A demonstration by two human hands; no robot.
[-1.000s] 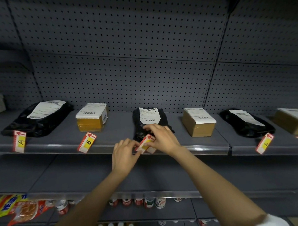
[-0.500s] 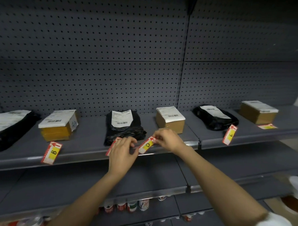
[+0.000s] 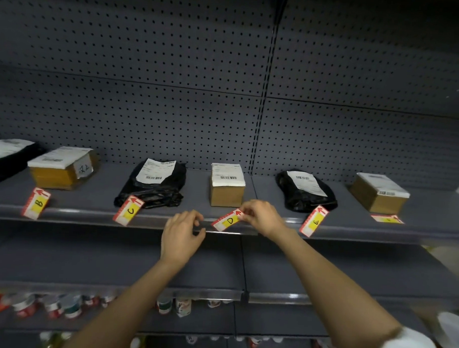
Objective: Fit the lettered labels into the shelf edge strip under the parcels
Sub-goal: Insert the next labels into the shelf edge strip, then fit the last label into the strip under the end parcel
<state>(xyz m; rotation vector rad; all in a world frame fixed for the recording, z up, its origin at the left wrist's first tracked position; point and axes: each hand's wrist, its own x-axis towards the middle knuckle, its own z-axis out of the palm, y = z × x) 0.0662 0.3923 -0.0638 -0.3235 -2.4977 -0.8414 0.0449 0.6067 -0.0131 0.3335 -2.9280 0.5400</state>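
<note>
My right hand pinches the upper right end of the D label, a red and yellow card held tilted against the shelf edge strip below a small cardboard box. My left hand hovers just left of the D label, fingers curled at the strip, holding nothing. The B label, C label and E label stand tilted in the strip under their parcels. Another label lies flat on the shelf in front of the right-most box.
Black bag parcels and a taped box sit along the grey shelf before a pegboard back wall. An empty shelf runs below; lower still, bottles and snack packets line the bottom shelves. A white object is at the right edge.
The view shifted left to right along the shelf. My right hand carried the D label right, away from the C label, to below the cardboard box. My left hand let go of the C label.
</note>
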